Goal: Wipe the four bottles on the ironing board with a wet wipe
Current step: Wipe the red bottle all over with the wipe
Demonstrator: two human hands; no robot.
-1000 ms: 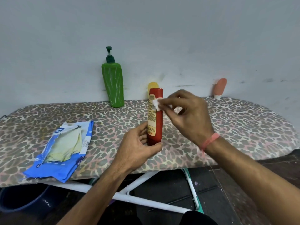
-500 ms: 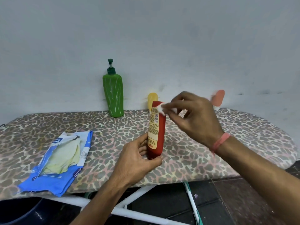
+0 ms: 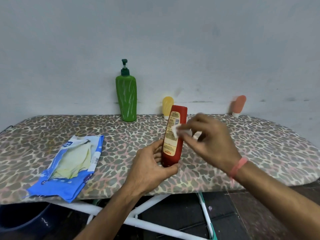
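A red bottle (image 3: pixel 178 115) with a yellow label stands upside down on its cap on the leopard-print ironing board (image 3: pixel 259 144). My left hand (image 3: pixel 149 168) grips its lower end. My right hand (image 3: pixel 207 142) pinches a small white wet wipe (image 3: pixel 176 131) against the label at mid-height; the hand is motion-blurred. A tall green pump bottle (image 3: pixel 126 97) stands at the back by the wall. A small yellow tube (image 3: pixel 167 106) is partly hidden behind the red bottle. A small salmon tube (image 3: pixel 238 105) leans on the wall at the back right.
A blue wet-wipe pack (image 3: pixel 57 184), torn open with pale sheets showing, lies on the board's left front. White board legs (image 3: pixel 147 222) cross below. A dark blue tub (image 3: pixel 22 220) sits on the floor at lower left. A grey wall (image 3: pixel 155 40) backs the board.
My right hand has slid the wipe down from the red bottle's top to the middle of its label. The camera has tilted up a little. My left hand keeps its grip.
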